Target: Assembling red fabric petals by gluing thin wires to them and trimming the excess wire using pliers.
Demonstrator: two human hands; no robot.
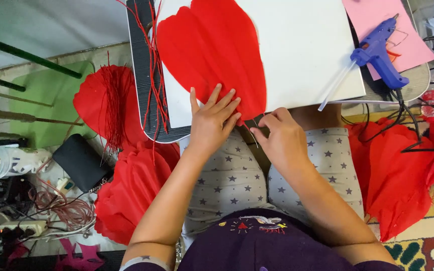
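The person sits on the floor with a small lap table drawn over the knees, so the work lies directly under the eyes and within short reach of both hands.

The left hand [213, 120] lies flat, fingers spread, on the lower end of the large petal-shaped piece of red crepe paper [212, 47]. The spread palm pins the thin paper so that it cannot slide or curl while its tip is handled. The right hand [277, 136] is closed in a pinch just beside that tip, at the near edge of the table; a thin wire-like stem [253, 136] runs down from the fingers. How it joins the paper cannot be told.

The petal rests on a white rectangular board [307, 45], which gives a smooth, pale backing for the red sheet. The board sits on the dark ribbed tabletop [144, 75]. Loose red paper strands [152, 65] hang over the left edge, kept off the working area.

At the far right, a blue hot-glue gun [377, 52] with a clear glue stick lies on a pink sheet of paper [403, 30], nozzle away from the petal, its cord trailing off the table to the right. More red crepe pieces [131, 190] lie on the floor on both sides, near at hand.
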